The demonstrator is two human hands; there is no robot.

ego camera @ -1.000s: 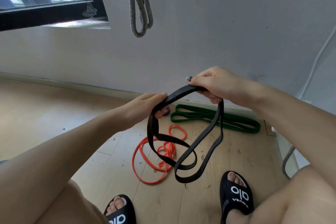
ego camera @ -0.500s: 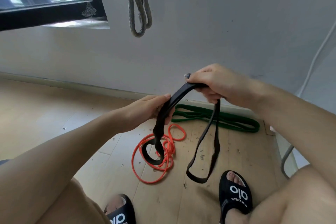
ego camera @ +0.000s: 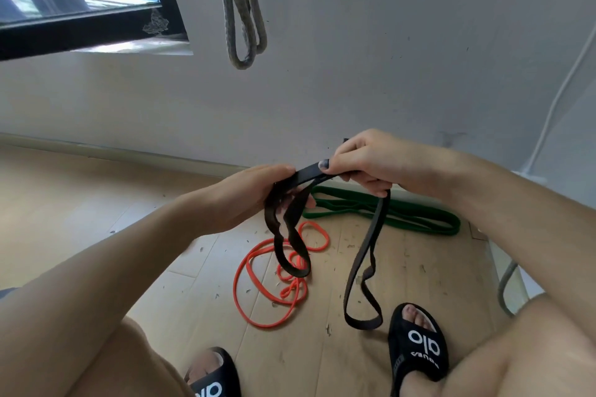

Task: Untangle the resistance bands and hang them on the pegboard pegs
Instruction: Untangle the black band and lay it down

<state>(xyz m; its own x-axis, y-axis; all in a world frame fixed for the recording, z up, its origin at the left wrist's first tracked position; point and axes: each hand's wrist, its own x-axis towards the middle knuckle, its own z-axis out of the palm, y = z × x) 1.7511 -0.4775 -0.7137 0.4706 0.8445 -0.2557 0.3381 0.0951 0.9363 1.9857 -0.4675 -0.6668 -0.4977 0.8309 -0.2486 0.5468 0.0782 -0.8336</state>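
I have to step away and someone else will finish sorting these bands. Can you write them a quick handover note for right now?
Left hand: grips one end of the black band, a loop drooping below it.
Right hand: pinches the same band at the top, a longer loop hanging down from it toward the floor.
Orange band: lies on the floor, coiled over itself.
Green band: lies on the floor by the wall.
Grey band: hangs on the wall; its peg is out of frame.
Done: the grey band appears hung.
Left: finish straightening and hang the black band, then the orange and the green ones.
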